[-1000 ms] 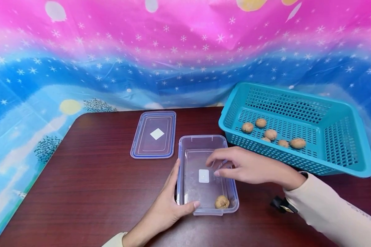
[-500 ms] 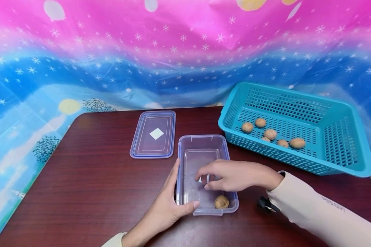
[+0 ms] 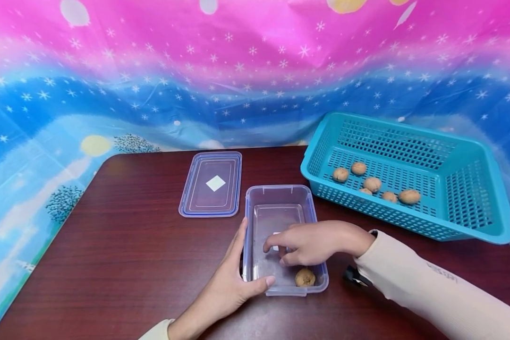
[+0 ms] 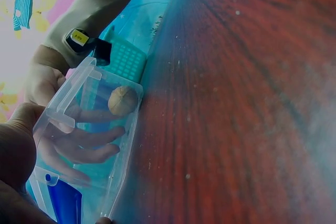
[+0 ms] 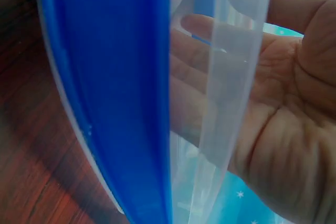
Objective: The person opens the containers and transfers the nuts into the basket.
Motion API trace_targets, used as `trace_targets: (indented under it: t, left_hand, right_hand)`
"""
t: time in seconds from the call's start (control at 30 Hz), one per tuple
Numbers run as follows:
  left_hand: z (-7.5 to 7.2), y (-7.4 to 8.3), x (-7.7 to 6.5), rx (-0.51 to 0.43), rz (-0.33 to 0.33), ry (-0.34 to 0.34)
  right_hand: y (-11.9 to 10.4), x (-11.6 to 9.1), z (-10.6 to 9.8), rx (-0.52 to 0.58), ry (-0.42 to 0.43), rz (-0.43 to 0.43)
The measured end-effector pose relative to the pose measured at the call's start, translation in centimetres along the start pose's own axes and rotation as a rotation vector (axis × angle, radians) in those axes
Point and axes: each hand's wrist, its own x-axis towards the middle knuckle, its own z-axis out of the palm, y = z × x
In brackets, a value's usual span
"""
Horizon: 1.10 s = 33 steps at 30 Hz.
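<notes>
A clear plastic food container (image 3: 258,278) with blue side clips stands on the table. My left hand (image 3: 233,276) holds its near left corner, thumb over the front rim and fingers along the left wall. Inside the container is my right hand (image 3: 308,243), palm down, fingers loosely bent and apart. Through the clear wall in the left wrist view, the right hand's fingers (image 4: 86,153) show nothing between them. One walnut (image 3: 305,277) lies in the near right corner, below the right hand. A white square label on the container's bottom is partly covered by that hand.
The container's lid (image 3: 208,203), with a white diamond label, lies flat behind and to the left. At the back right stands a turquoise perforated basket (image 3: 471,156) with several walnuts (image 3: 371,184) in it. A patterned cloth (image 3: 238,71) hangs behind the dark red table (image 3: 123,255).
My right hand has moved left and nearer, going from above the container's right wall down into it. The left hand, the container and the walnut have stayed put.
</notes>
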Motion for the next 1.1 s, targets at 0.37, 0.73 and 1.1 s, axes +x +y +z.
trace_targets:
  t: [0.37, 0.73, 1.1]
  left_hand:
    - [0.0, -0.1, 0.0, -0.003, 0.000, -0.001]
    - [0.0, -0.2, 0.0, -0.002, 0.004, -0.001]
    - [0.0, -0.2, 0.1, -0.008, -0.016, -0.007]
  right_hand:
    - [-0.2, 0.4, -0.4, 0.053, -0.086, 0.093]
    - [0.4, 0.8, -0.3, 0.401, -0.171, 0.196]
    - [0.9, 1.5, 0.0, 0.526, -0.176, 0.161]
